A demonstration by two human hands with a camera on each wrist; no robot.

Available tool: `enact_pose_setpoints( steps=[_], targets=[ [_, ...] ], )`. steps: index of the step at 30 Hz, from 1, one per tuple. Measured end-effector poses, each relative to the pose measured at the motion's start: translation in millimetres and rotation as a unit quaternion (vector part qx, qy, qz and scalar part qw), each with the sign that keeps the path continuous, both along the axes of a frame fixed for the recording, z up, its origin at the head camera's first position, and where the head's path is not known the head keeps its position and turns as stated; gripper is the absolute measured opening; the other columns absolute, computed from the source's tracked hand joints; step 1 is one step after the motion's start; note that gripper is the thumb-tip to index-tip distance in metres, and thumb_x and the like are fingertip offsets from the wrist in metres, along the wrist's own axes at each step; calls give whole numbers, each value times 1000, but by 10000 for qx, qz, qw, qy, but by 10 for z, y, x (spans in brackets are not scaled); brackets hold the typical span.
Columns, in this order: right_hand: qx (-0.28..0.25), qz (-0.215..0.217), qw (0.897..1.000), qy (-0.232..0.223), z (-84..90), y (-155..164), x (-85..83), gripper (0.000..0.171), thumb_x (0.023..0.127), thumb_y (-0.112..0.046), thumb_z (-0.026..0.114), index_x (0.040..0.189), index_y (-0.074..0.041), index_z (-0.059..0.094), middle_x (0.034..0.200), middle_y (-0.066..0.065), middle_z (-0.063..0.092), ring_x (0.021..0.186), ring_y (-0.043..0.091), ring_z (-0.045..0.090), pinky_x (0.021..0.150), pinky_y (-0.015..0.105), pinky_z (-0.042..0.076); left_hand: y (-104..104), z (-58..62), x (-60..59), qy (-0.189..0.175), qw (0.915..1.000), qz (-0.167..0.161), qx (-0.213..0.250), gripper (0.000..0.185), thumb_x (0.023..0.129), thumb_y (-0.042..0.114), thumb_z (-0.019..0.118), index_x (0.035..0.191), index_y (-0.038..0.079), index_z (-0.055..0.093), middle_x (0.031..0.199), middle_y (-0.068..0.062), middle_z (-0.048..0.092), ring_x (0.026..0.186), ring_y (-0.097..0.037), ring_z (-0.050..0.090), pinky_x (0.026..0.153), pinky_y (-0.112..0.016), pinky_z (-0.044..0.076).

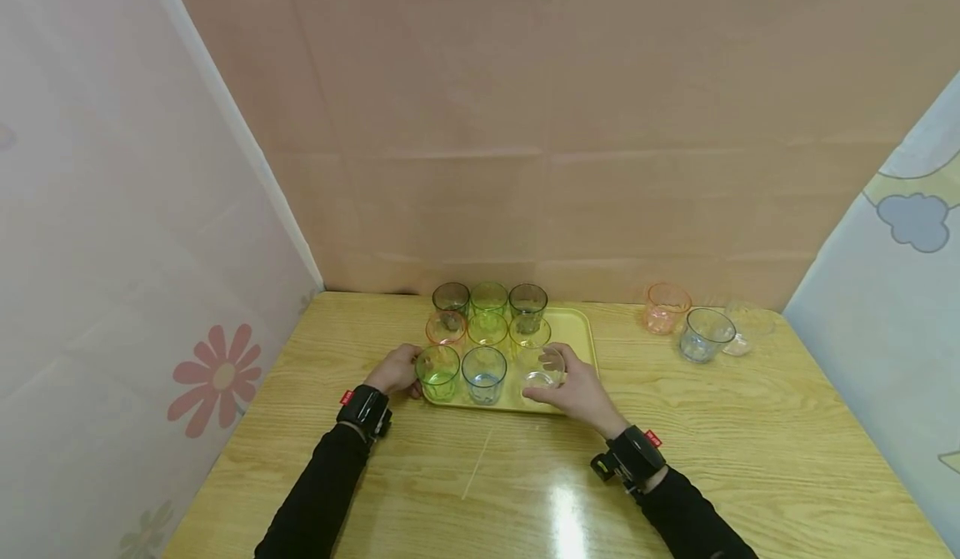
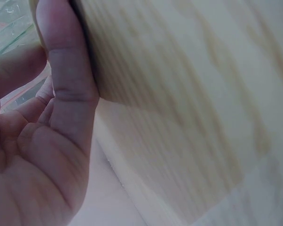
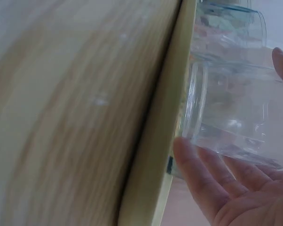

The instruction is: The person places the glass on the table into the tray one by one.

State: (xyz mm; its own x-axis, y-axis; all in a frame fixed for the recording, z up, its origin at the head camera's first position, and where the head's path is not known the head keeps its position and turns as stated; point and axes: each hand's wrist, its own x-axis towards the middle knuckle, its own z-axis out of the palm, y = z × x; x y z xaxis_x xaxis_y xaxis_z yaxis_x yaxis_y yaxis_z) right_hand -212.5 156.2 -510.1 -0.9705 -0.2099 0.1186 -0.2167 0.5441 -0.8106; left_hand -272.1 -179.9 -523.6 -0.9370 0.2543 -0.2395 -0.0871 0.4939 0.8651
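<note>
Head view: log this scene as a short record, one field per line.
surface: wooden table
tray: yellow tray with nine cups in three rows
left hand: left hand at the tray's left edge, beside the green cup
right hand: right hand holds the clear cup at the tray's front right
between them: blue cup
off tray: orange cup, grey-blue cup and another clear cup at right
</note>
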Motion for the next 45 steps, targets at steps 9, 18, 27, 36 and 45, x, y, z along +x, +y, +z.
enact_pose_setpoints(
  steps=[9,18,27,36,45],
  targets=[
    [132,-155,9998,50,-65,-102,3,85,67,-42,89,136,-13,47,125,11,64,94,24,66,73,32,56,21,13,0,-12,9999,40,-94,18,98,3,56,112,-6,62,71,-12,60,51,-18,58,49,-31,55],
    [244,-521,9981,-227,-51,-210,27,89,66,-42,90,130,-8,39,124,11,64,106,29,64,86,44,54,18,-2,3,27,9999,58,-152,19,98,4,56,113,-6,63,70,-13,61,50,-18,59,48,-32,55],
    [307,-485,9974,-441,-33,-202,34,98,62,-41,92,134,-9,35,130,11,59,96,26,62,81,40,53,31,11,10,12,9998,92,-176,19,99,6,56,113,-6,62,71,-13,61,50,-18,59,49,-32,56],
    [-133,591,9952,-764,37,137,-23,111,71,-31,89,152,-7,17,148,22,37,131,44,45,104,51,47,30,24,23,67,9997,91,-211,18,98,4,56,112,-6,63,69,-12,61,49,-18,59,49,-32,56],
    [-238,816,9955,-417,137,423,-71,81,89,-16,74,152,-5,25,145,28,41,130,46,46,104,54,46,15,18,14,45,9997,71,-209,19,98,4,56,113,-7,62,69,-13,61,49,-18,59,49,-32,55]
  ],
)
